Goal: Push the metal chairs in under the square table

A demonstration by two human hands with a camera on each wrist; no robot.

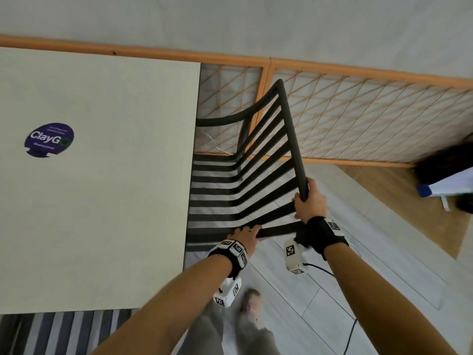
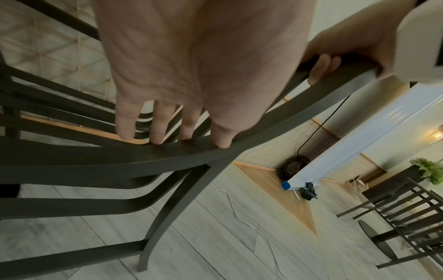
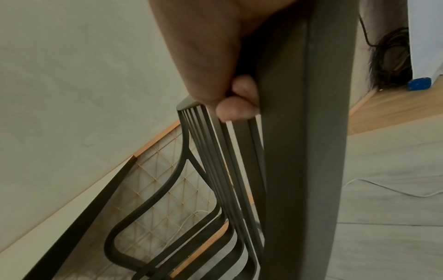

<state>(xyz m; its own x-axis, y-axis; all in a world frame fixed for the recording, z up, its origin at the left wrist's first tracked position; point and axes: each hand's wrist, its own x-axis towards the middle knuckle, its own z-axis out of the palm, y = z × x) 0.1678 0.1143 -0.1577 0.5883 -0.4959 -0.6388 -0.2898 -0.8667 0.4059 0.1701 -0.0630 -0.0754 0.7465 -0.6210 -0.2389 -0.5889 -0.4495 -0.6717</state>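
A black metal slatted chair (image 1: 290,124) stands at the right side of the white square table (image 1: 102,201), the front of its seat under the table's edge. My right hand (image 1: 309,201) grips the near end of the backrest's top rail (image 3: 311,151), fingers (image 3: 237,109) curled round it. My left hand (image 1: 247,235) rests on the near armrest (image 2: 120,157) with fairly straight fingers (image 2: 157,130) and the thumb touching the bar. The slatted seat of a second chair (image 1: 65,331) shows at the table's near edge.
An orange-framed lattice screen (image 1: 358,111) stands right behind the chair. A black cable coil (image 2: 292,166) and a white roll with a blue cap (image 1: 435,188) lie at the right. White cable (image 2: 239,217) crosses the floor. Another metal chair (image 2: 407,217) stands further off.
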